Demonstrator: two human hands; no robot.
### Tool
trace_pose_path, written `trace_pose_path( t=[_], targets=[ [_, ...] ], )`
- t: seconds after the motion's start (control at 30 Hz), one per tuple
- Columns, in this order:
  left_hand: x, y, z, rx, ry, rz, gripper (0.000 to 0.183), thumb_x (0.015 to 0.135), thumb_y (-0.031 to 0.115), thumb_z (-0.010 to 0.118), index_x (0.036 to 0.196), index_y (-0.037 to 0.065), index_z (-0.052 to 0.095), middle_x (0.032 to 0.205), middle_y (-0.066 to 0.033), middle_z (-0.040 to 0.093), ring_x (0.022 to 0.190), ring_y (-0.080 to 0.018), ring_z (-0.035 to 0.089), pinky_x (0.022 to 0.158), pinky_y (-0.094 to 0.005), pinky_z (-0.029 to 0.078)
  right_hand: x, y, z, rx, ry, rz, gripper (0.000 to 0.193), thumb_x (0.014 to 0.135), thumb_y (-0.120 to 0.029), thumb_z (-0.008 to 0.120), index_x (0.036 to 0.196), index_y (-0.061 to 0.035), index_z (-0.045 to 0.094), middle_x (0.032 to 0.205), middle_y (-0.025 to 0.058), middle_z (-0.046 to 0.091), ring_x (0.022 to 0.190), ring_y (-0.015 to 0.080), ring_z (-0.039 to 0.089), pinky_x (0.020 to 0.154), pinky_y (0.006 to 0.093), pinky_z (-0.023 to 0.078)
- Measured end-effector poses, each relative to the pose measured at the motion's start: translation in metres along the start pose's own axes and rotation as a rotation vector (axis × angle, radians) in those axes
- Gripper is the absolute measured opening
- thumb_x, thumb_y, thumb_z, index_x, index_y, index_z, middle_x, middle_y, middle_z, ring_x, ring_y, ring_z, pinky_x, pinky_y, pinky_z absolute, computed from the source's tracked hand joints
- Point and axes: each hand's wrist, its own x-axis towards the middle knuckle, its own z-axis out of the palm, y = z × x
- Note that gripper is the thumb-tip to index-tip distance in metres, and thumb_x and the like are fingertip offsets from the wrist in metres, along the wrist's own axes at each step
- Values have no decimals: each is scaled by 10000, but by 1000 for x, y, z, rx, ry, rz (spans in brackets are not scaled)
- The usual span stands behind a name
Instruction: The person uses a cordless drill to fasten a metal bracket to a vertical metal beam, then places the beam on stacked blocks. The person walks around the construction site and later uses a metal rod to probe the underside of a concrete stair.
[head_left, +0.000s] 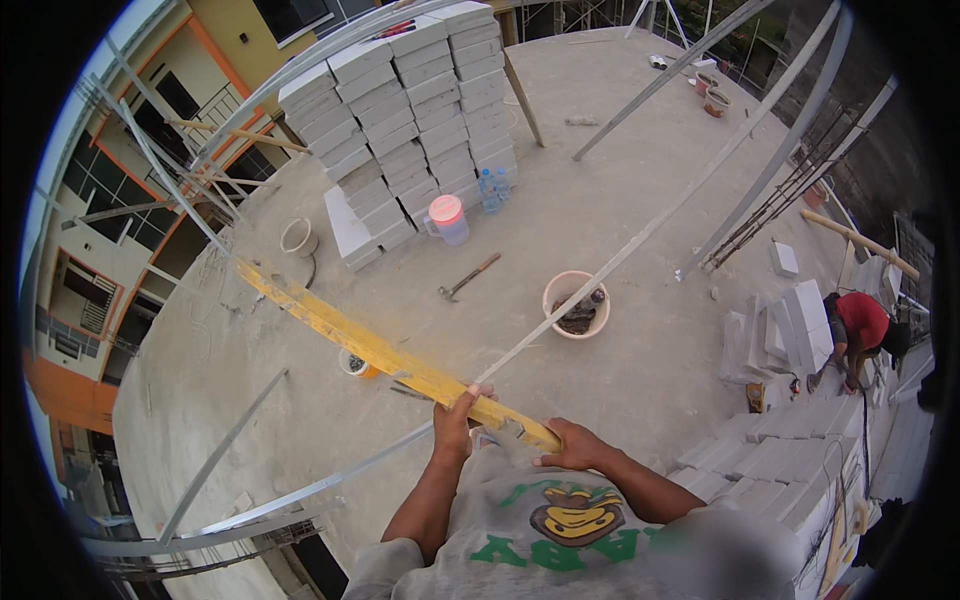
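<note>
Both my hands hold a long, scuffed yellow bar [360,345], which slants from near my waist out to the far left. Its exact kind is unclear; it looks like a plank or straightedge. My left hand [455,425] is closed round it a little way up from the near end. At that near end, my right hand [575,445] grips it with the thumb on top. Just beyond my left hand, a thin pale strip [600,275] runs off to the upper right. Under the bar stands a small bucket [357,364], partly hidden.
Ahead rises a stack of pale blocks [410,120], with a pink-lidded jug [448,218] and water bottles [490,190] beside it. A hammer [468,277] and a pink basin [575,305] lie on the concrete floor. At right, a person in red [862,322] bends beside blocks [800,320].
</note>
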Motion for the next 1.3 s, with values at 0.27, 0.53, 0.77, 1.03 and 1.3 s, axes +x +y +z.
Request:
trace_pose_path(
  t=[0.27,0.53,0.77,1.03,1.3],
  targets=[
    [19,56,-159,-477,276,211,370,878,361,560,977,10,501,911,-192,612,845,-332,626,802,-448,509,15,-33,19,-368,-77,217,515,731,-447,716,1031,-56,568,974,175,615,930,352,599,813,423,468],
    [5,126,-271,-601,398,387,476,864,460,540,1029,20,467,912,-167,548,850,-320,563,786,-444,457,28,-42,-17,-712,-102,259,570,680,-513,726,990,-54,589,980,162,629,946,340,603,809,426,486],
    [0,122,-274,-651,474,388,568,865,485,514,1122,-12,420,980,-185,517,917,-328,534,830,-460,422,106,-127,-28,-704,-113,-103,468,698,-390,724,962,-42,554,946,164,604,939,345,588,799,432,473],
    [13,114,-298,-850,524,467,541,863,477,514,1090,-6,428,953,-167,503,905,-321,507,819,-452,422,204,-231,8,-712,-299,-266,424,743,-293,687,1035,-38,517,1006,172,585,994,336,573,836,432,461],
    [100,168,-285,-826,546,567,483,880,492,488,998,24,452,861,-74,440,827,-231,442,780,-408,405,350,-251,3,-660,-305,-420,328,766,-204,630,1024,-36,516,990,171,582,972,355,574,826,453,453]
  ],
)
